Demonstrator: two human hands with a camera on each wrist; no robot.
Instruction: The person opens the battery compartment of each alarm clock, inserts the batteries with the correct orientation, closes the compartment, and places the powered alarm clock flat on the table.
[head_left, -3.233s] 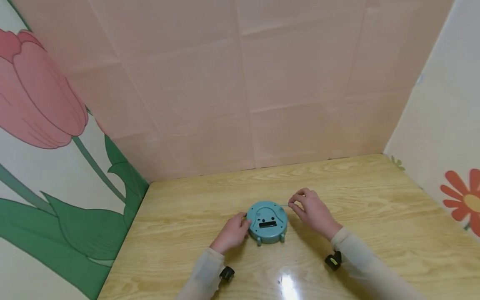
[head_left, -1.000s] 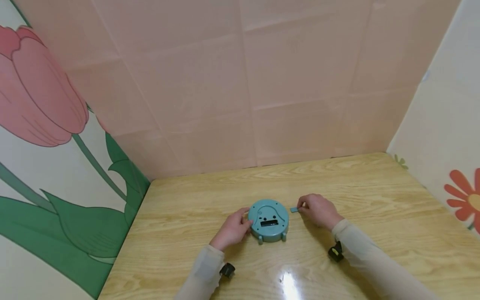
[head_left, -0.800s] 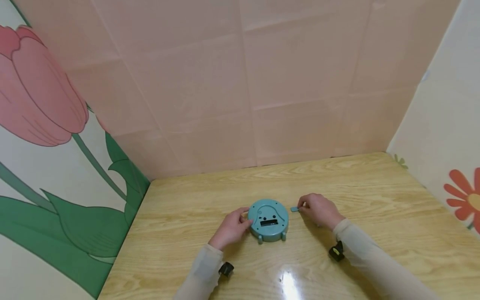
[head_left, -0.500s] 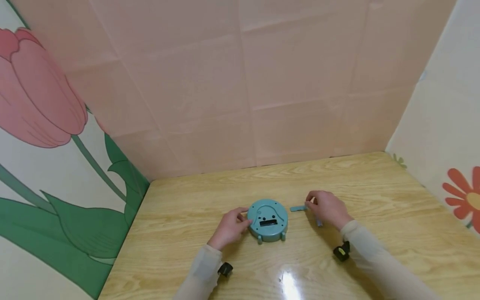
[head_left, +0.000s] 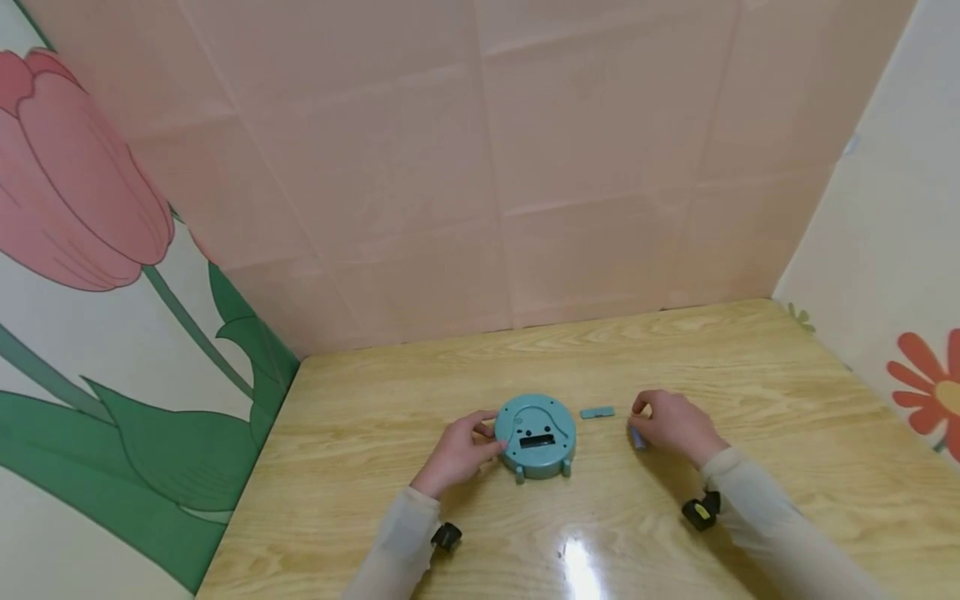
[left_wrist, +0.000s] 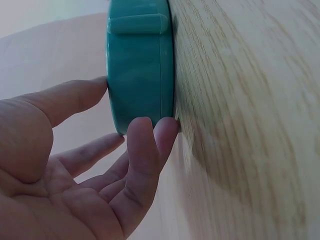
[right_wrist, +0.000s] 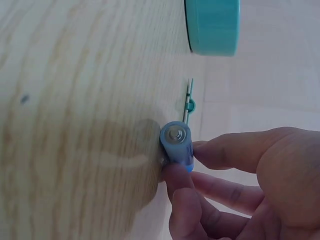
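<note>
A round teal clock (head_left: 534, 463) lies on its front on the wooden table, its back up and a dark battery slot (head_left: 537, 442) showing. My left hand (head_left: 456, 454) holds the clock's left edge, thumb on the back and fingers against the side wall (left_wrist: 137, 75). To the right of the clock, my right hand (head_left: 681, 427) pinches a blue AA-size battery (right_wrist: 178, 147) between thumb and fingers, low at the tabletop. The teal battery cover (head_left: 597, 412) lies flat between the clock and that hand.
The wooden table (head_left: 375, 508) runs back to a pink cloth-like backdrop (head_left: 480, 167). Walls painted with flowers stand on the left and right. Small black devices (head_left: 701, 510) sit at both wrists.
The right hand first drew the cover away from the clock, then let it go on the table. It has moved right and taken hold of the battery. The left hand stays at the clock.
</note>
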